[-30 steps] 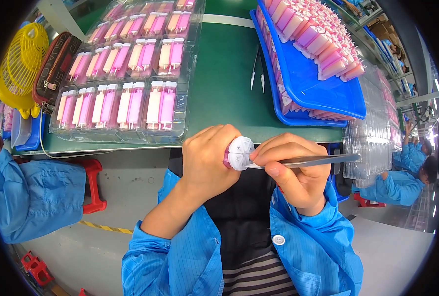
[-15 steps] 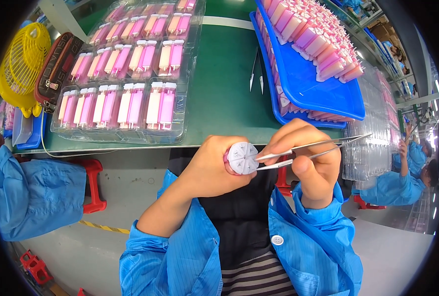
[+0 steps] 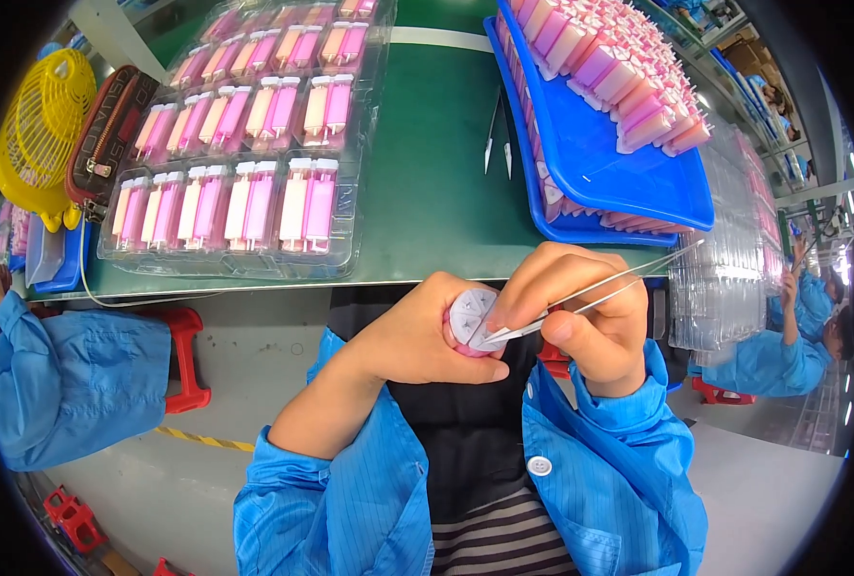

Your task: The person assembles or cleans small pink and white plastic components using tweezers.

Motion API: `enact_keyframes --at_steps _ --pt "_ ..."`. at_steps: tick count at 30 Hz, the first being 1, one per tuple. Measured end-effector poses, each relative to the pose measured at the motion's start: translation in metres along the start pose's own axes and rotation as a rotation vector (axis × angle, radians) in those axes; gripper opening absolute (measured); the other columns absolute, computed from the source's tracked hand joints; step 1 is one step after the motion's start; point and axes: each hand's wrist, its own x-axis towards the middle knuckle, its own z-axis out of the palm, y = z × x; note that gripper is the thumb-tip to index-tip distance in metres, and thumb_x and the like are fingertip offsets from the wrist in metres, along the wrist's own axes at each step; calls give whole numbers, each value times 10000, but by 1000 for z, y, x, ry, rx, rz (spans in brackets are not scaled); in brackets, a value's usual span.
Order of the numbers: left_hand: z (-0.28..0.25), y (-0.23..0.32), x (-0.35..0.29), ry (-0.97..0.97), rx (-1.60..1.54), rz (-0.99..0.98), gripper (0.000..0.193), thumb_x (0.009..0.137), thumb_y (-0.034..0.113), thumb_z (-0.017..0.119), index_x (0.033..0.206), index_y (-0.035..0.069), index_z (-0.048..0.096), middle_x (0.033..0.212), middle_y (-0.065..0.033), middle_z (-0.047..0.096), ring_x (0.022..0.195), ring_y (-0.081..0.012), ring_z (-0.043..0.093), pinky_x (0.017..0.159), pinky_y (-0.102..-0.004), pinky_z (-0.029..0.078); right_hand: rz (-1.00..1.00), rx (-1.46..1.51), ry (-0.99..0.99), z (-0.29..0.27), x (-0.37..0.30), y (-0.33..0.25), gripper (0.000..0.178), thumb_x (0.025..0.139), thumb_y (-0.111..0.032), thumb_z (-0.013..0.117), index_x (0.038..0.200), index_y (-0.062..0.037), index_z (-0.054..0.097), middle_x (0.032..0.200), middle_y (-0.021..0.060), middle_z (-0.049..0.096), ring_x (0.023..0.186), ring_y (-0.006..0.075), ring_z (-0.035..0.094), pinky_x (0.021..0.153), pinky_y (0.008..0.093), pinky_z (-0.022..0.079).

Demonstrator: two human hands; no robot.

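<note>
My left hand [image 3: 409,334] is wrapped round a round bundle of wedge-shaped pink pieces [image 3: 469,309]. The bundle's pale grey, segmented end faces up, with small dark marks on its wedges; its lower part is hidden in the fist. In my right hand [image 3: 595,312] is a pair of silver tweezers [image 3: 643,272], pinched between thumb and fingers. Their tips lie close together at the right edge of the grey end, and my right fingertips reach that edge too. Whether the tips grip anything is too small to tell.
Clear blister trays [image 3: 225,252] of pink and cream pieces fill the table's left side. Stacked blue trays [image 3: 628,192] heaped with similar pieces stand at right, beside clear plastic trays [image 3: 720,298]. Another pair of tweezers [image 3: 489,154] lies on the green table [image 3: 427,192]. A yellow fan [image 3: 43,125] and pouch [image 3: 110,134] sit far left.
My right hand has moved left, bringing the tweezers onto the grey end. Their tips have come together. My left thumb now stretches out below the bundle, which has tilted slightly.
</note>
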Motion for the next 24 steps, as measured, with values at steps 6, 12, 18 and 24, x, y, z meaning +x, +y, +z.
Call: enact_keyframes --at_steps 6,12,18,24 --pt "0 -7 1 10 13 41 244 658 73 845 805 38 653 735 -16 667 670 -92 625 598 -238 477 4 5 -10 0 -1 -1 143 867 -103 662 916 31 674 867 139 649 774 208 629 676 294 488" --pt "-1 -2 1 -24 63 32 242 659 80 851 785 38 648 735 -12 661 671 -90 614 598 -239 473 -4 -11 36 3 -3 2 124 871 -68 644 931 38 667 864 141 646 749 195 615 659 289 480" --pt "2 0 1 -18 38 25 240 660 80 850 774 40 643 747 -15 658 685 -89 604 608 -242 472 26 -115 5 3 -2 -4 94 853 -40 655 914 31 665 851 134 640 742 197 612 647 287 476" --pt "2 -4 1 -45 33 28 253 655 80 850 799 39 646 759 -18 660 699 -93 607 628 -249 478 50 -164 -56 1 0 -8 82 819 -38 680 881 14 664 838 124 642 746 227 623 647 303 481"
